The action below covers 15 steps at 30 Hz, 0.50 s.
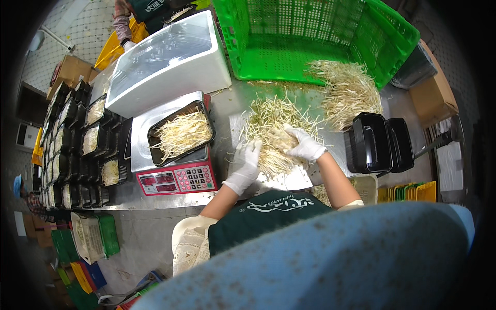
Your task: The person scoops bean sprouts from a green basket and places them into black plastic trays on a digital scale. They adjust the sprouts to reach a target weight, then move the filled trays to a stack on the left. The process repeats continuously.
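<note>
A loose heap of bean sprouts (285,112) lies on the steel table in front of me. My left hand (246,161), in a white glove, rests against the heap's left side, with nothing visible in its grip. On the right side, my right hand (304,144), also gloved, has a clump of sprouts at its fingers. To the left, a black plastic tray (209,130) full of sprouts sits tilted on a digital scale (155,170) with a red keypad front.
A green plastic crate (294,46) lies on its side at the back, sprouts (348,93) spilling from it. Black trays (372,143) stand at right. Left are a white foam box (174,81), stacks of filled trays (62,139) and another person's gloved hand (129,45).
</note>
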Available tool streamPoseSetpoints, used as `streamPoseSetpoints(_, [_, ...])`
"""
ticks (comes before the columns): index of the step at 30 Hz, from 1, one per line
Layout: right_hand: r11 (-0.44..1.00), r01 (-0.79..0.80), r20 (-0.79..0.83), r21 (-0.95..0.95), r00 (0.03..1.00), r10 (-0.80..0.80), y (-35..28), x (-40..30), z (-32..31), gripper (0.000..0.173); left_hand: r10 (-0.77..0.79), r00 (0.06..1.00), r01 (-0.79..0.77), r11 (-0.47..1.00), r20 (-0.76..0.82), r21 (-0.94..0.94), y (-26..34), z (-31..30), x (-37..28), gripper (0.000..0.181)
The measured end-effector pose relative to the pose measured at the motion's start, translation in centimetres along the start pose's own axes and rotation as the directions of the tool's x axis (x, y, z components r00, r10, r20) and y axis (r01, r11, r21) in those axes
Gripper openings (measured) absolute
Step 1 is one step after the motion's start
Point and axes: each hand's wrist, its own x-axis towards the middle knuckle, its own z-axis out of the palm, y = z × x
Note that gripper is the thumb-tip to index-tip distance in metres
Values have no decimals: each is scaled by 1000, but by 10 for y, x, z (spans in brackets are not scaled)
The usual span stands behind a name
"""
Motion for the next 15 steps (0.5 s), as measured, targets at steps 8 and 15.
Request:
streamPoseSetpoints(8, [937,147,-51,-316,984,-172,-16,-26,41,113,-216,973,223,970,81,-95,-2,18,0,60])
streamPoseSetpoints(15, [956,-65,-135,-287,990,26,-13,7,43,87,-193,970,166,971,-150,-173,-5,12,-9,76])
